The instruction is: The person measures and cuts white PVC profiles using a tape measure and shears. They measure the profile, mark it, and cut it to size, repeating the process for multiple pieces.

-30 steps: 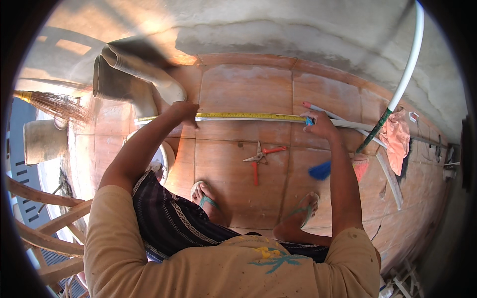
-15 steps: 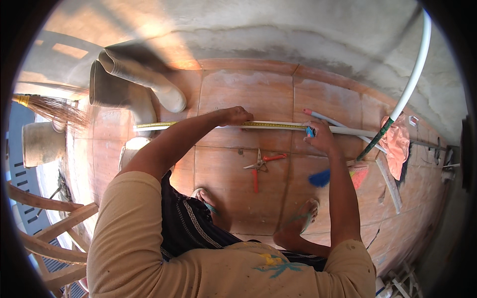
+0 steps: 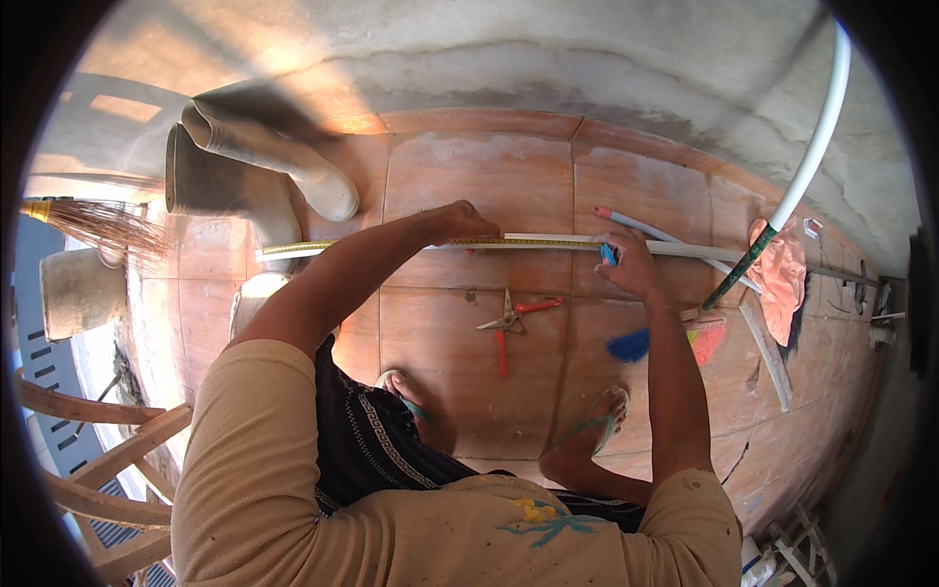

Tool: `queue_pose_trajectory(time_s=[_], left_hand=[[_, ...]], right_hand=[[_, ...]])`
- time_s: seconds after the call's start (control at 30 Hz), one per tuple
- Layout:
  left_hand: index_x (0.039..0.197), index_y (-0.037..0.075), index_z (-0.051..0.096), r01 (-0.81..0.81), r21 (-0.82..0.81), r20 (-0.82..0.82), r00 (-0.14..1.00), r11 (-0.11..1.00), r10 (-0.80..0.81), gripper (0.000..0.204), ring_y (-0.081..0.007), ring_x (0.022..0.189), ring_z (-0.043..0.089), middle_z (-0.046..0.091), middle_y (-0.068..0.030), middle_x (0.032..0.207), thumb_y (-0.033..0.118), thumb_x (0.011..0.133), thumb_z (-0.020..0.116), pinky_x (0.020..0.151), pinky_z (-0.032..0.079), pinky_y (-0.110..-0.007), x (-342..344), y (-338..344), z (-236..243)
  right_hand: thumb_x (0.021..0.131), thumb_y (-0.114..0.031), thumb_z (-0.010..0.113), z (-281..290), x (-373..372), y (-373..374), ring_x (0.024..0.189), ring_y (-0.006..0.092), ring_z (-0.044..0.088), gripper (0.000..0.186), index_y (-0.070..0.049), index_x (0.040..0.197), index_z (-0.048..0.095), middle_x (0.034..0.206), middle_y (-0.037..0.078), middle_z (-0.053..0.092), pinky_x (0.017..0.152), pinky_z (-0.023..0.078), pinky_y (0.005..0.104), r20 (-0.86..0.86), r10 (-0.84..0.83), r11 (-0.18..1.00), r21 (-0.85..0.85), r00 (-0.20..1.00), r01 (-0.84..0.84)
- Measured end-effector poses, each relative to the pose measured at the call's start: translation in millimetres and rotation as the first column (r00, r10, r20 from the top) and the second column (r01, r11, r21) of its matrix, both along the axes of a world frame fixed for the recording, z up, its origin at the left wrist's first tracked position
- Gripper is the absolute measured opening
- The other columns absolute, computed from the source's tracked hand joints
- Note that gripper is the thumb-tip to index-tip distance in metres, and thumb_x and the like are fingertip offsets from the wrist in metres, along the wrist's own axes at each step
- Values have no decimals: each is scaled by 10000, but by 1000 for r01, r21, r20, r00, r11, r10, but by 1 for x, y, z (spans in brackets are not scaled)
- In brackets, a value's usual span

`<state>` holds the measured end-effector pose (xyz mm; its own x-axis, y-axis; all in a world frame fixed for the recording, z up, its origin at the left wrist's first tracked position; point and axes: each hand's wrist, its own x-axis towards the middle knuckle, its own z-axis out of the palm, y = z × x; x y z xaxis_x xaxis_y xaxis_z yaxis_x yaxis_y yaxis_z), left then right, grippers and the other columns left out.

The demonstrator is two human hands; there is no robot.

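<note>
And my left hand point(image 3: 460, 224) has slid rightward along the yellow tape point(image 3: 558, 244) since a second ago, now just above mid-frame; whether those fingers pinch or merely press, I can't tell. Right of centre, my right hand point(image 3: 634, 262) curls its fingers round the blue tape case point(image 3: 608, 254). The tape runs along a white strip point(image 3: 699, 250); below, red-handled snips point(image 3: 502, 326) lie on the tiles point(image 3: 479, 391).

Probably a home, with a tiled floor point(image 3: 479, 176), bare cement wall point(image 3: 548, 59), boots point(image 3: 266, 155) and broom point(image 3: 108, 227).
</note>
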<state>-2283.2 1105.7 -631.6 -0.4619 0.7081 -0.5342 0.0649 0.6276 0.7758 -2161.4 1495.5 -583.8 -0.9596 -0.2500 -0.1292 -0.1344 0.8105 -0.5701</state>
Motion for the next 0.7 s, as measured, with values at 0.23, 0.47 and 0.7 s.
queue_pose_trajectory(time_s=[0.23,0.47,0.7], left_hand=[[848,-43,770,-166,178,140,980,970,142,438,-200,721,643,689,-141,767,394,836,800,664,518,-380,4,4,4],[929,-91,745,-271,-112,202,936,956,289,554,-225,748,668,717,-171,833,441,794,814,676,530,-384,2,16,19],[893,-58,767,-277,-130,72,955,952,287,516,-218,703,665,704,-152,760,456,840,773,622,520,-395,7,17,11]], right_hand=[[666,-127,875,1,-2,-1,1259,364,536,573,-118,1214,706,1275,130,648,1101,438,463,32,11,1000,4,999,-11],[672,-150,888,2,0,-2,1230,354,562,551,-107,1191,706,1256,141,645,1081,452,452,-19,34,999,10,999,-34],[697,-331,884,67,1,-35,1087,287,641,588,-86,1199,702,1169,135,655,930,525,381,532,148,985,-7,834,-170]])
